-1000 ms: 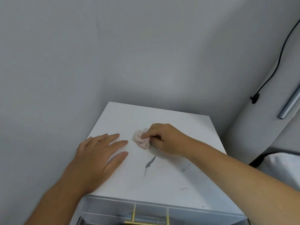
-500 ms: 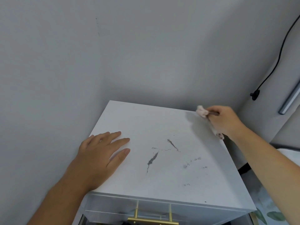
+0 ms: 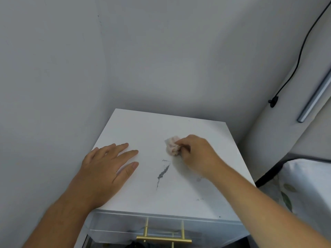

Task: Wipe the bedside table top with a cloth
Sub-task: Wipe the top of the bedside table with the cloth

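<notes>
The white bedside table top (image 3: 143,126) fills the middle of the view, tucked into a corner of grey walls. A dark grey streak of dirt (image 3: 162,173) runs down its middle, with smaller specks (image 3: 199,199) near the front right. My right hand (image 3: 198,155) is shut on a small crumpled pinkish cloth (image 3: 172,146), pressed to the top just above and right of the streak. My left hand (image 3: 105,170) lies flat, palm down, fingers apart, on the left part of the top and holds nothing.
Below the front edge is a clear drawer front with a gold handle (image 3: 163,238). Walls close in behind and to the left. A black cable (image 3: 297,67) and a metal bar (image 3: 315,99) are on the right wall. A bed with leaf-print bedding (image 3: 304,183) lies at right.
My right hand swept the cloth from the middle to the far right corner, then came back to the middle. Some specks at right have gone. My left hand stayed put.
</notes>
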